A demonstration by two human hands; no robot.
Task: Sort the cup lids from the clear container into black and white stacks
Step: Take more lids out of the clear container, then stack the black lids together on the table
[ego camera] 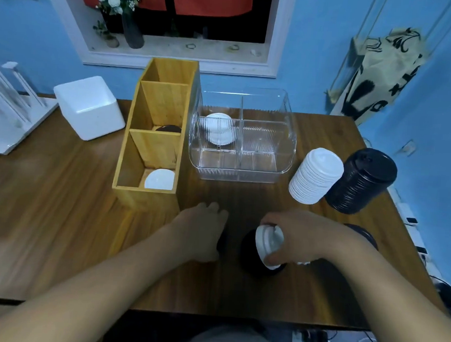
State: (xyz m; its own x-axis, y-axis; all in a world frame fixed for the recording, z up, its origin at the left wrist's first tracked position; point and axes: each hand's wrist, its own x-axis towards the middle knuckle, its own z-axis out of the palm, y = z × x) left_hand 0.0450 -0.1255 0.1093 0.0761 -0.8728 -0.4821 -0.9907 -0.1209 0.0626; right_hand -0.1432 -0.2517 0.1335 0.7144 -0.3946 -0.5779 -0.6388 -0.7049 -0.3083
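Note:
My right hand (305, 239) grips a small stack of white lids (267, 243), tilted on edge over a black lid (249, 261) that lies on the table. My left hand (203, 231) rests knuckles-up beside it, fingers curled round a black lid (222, 242) that is mostly hidden. The clear container (262, 171) stands behind, with a few white lids (219, 130) in its left compartment. To its right lean a tall white lid stack (315, 175) and a tall black lid stack (364, 181). Another black lid (365, 233) shows behind my right wrist.
A wooden three-compartment organizer (128, 163) stands left of the container, with a black lid (168, 128) in its middle bay and a white lid (159, 179) in its front bay. A white foam box (89, 106) and a white rack (4, 115) sit far left.

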